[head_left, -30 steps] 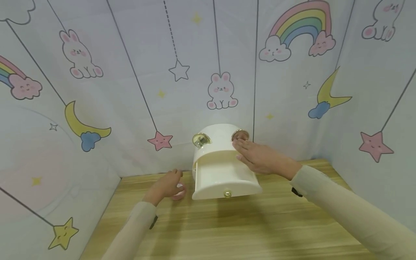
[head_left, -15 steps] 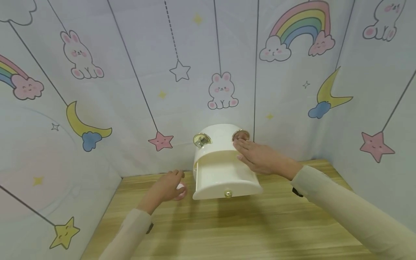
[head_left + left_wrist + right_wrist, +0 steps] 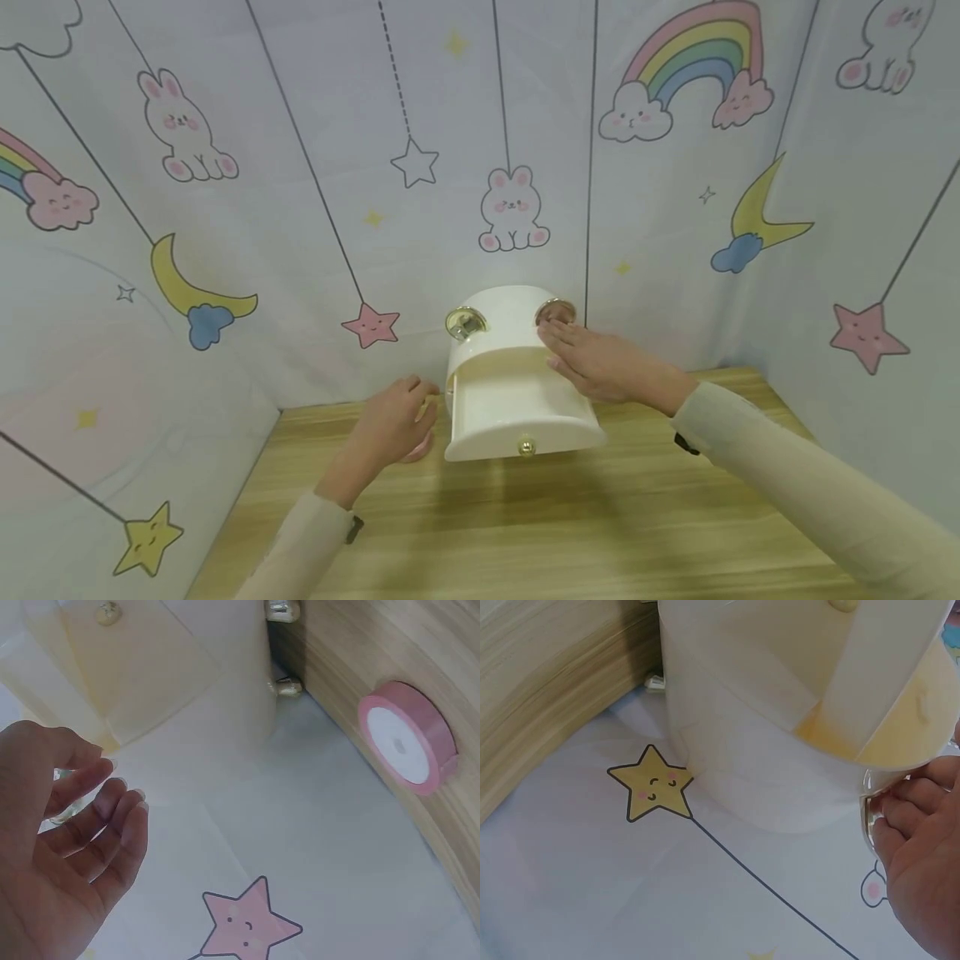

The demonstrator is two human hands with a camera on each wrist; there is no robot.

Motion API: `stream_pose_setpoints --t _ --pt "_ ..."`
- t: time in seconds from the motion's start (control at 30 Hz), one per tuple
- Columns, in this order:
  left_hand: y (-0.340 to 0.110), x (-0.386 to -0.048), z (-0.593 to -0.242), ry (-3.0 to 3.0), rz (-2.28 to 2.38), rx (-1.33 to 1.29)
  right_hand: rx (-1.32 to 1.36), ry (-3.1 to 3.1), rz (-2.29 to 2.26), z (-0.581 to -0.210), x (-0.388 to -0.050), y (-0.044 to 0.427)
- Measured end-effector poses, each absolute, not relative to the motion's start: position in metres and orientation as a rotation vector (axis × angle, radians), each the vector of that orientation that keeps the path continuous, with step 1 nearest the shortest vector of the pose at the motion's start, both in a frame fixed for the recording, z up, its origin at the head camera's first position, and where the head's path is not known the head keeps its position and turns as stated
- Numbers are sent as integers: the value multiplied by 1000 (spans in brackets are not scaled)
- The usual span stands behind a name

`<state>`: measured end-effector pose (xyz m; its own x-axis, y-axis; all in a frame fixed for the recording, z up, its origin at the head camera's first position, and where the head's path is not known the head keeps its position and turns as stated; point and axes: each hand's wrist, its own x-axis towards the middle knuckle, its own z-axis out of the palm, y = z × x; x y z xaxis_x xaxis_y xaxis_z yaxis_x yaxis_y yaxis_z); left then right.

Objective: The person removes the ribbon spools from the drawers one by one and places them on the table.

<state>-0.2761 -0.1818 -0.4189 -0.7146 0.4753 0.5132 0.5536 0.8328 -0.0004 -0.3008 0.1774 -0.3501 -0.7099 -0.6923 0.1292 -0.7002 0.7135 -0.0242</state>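
A white rounded box [image 3: 504, 310] stands on the table against the back wall. Its drawer [image 3: 517, 429], with a gold knob [image 3: 527, 447], is pulled out, and nothing shows inside. My right hand [image 3: 607, 365] rests with fairly straight fingers on the box's right upper side, by one of two gold round fittings [image 3: 465, 323]. Left of the drawer hovers my left hand [image 3: 392, 421], its fingers loosely bent and holding nothing. Under it lies a roll of pink ribbon [image 3: 422, 451], partly hidden; the left wrist view shows this ribbon roll [image 3: 401, 739] apart from the hand.
Wood-grain table [image 3: 480, 542] spreads in front of the box. A fabric wall [image 3: 322, 208] printed with rabbits, stars and rainbows closes off the back and both sides. Small gold feet [image 3: 288, 687] sit under the box.
My left hand has risen off the pink ribbon roll and shifted a little toward the box, leaving the roll on the table. The right hand and the drawer have stayed put.
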Motion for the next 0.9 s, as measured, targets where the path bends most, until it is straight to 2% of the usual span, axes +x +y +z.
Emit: stream_pose_setpoints --t 0.23,0.53,0.9 --pt "-168 -258 -399 -2449 -423 -746 1153 -2781 114 -352 -303 177" --pt "-143 -230 -376 -2225 -509 -916 1158 -2785 124 -352 -304 178" --pt "-123 -207 -372 -2084 -449 -1019 1148 -2781 140 -351 -302 177"
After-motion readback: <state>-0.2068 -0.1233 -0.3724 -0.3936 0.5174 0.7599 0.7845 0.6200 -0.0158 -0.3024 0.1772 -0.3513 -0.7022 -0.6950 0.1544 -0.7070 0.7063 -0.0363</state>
